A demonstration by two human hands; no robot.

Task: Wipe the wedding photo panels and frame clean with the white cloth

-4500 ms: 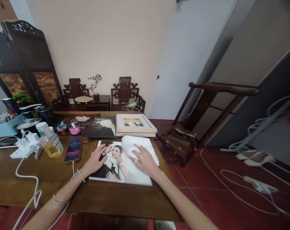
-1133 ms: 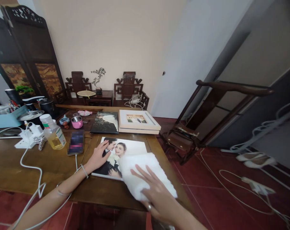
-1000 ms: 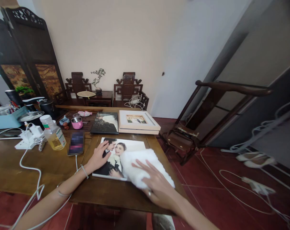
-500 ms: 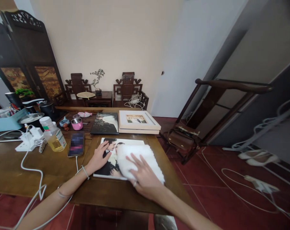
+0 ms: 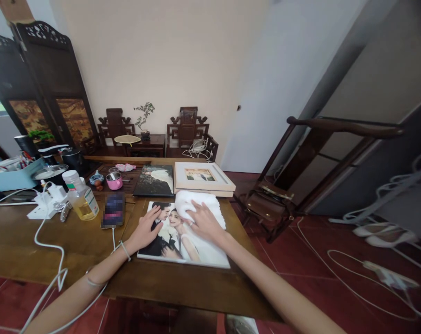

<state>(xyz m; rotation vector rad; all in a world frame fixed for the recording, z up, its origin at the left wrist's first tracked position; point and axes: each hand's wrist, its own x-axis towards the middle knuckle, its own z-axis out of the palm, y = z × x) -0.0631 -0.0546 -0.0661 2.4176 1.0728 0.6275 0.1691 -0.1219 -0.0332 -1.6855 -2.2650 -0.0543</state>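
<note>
On glossy rectangular print [image 5: 196,250], fluffy cloth [image 5: 200,199]

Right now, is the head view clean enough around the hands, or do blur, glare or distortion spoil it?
Head view: soft even light, no hard shadows; left hand, right hand, white cloth and photo print are sharp, without strong glare; the wide lens bows the chair rail at right; the phone screen is pixelated.

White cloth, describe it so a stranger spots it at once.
On the wooden table lies a wedding photo. The white cloth covers its far right corner, under the right hand. Unlike the flat pictures around it, it is soft and fluffy.
</note>
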